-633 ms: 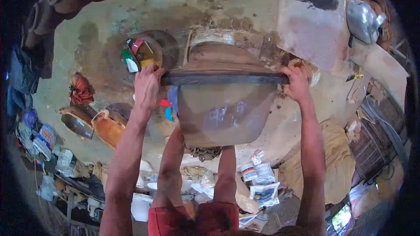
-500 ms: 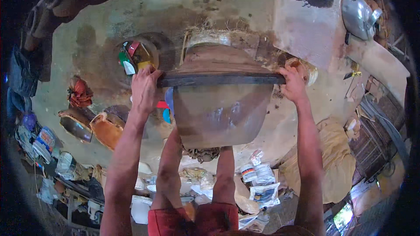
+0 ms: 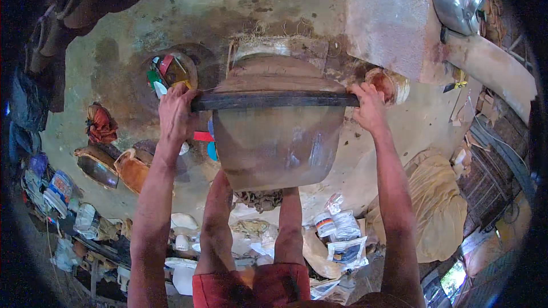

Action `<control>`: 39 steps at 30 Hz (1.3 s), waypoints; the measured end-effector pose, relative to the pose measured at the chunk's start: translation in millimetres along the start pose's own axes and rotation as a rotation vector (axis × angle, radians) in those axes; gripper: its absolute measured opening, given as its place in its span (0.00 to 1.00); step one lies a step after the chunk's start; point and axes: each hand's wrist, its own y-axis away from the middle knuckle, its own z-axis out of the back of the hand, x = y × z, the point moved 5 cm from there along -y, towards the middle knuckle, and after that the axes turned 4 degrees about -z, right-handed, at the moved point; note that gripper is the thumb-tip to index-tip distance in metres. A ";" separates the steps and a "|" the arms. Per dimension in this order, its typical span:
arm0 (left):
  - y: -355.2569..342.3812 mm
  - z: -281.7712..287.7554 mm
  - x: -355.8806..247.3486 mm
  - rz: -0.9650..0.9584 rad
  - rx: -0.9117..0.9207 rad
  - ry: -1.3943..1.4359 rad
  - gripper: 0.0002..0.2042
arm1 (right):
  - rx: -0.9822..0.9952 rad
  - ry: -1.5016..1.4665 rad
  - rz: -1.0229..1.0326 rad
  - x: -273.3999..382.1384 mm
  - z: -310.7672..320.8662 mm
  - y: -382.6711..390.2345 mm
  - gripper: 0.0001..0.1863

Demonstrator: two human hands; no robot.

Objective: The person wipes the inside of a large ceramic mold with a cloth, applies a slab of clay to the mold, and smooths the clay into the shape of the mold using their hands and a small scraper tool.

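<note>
A large round basin (image 3: 277,137) with a dark rim and a muddy brown inside is held up in front of me, tilted toward my body. My left hand (image 3: 176,115) is shut on the rim's left end. My right hand (image 3: 370,108) is shut on the rim's right end. Both arms reach up from the lower edge. My bare legs and red shorts (image 3: 251,285) show below the basin. Behind the basin stands a brown clay mound (image 3: 274,71) on the floor.
A round pit with coloured scraps (image 3: 170,73) lies left of the basin. A metal pot (image 3: 456,3) stands at the top right, and a clay slab (image 3: 388,23) lies beside it. Clay vessels (image 3: 114,165), bottles and bags (image 3: 342,234) crowd the lower floor. A yellow cloth (image 3: 439,205) lies right.
The basin and both hands have shifted slightly left and a little lower in view; my grip on the rim stays the same.
</note>
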 end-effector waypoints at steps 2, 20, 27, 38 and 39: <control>-2.7 3.9 0.9 -0.022 -0.015 0.012 0.28 | -0.022 0.011 0.003 -1.2 -6.9 7.6 0.29; 17.2 -19.1 4.1 -0.026 0.008 -0.081 0.22 | 0.031 0.131 0.000 -4.4 -27.6 16.9 0.19; 91.5 -50.7 -21.1 0.058 0.040 -0.065 0.21 | 0.123 0.128 -0.054 -19.7 -87.0 87.1 0.24; 237.7 -118.5 -62.0 0.078 0.153 0.033 0.16 | 0.287 0.031 -0.156 -11.7 -192.9 247.6 0.22; 250.5 -126.6 -62.4 0.079 0.167 0.028 0.16 | 0.235 0.040 -0.119 -7.1 -198.1 259.7 0.21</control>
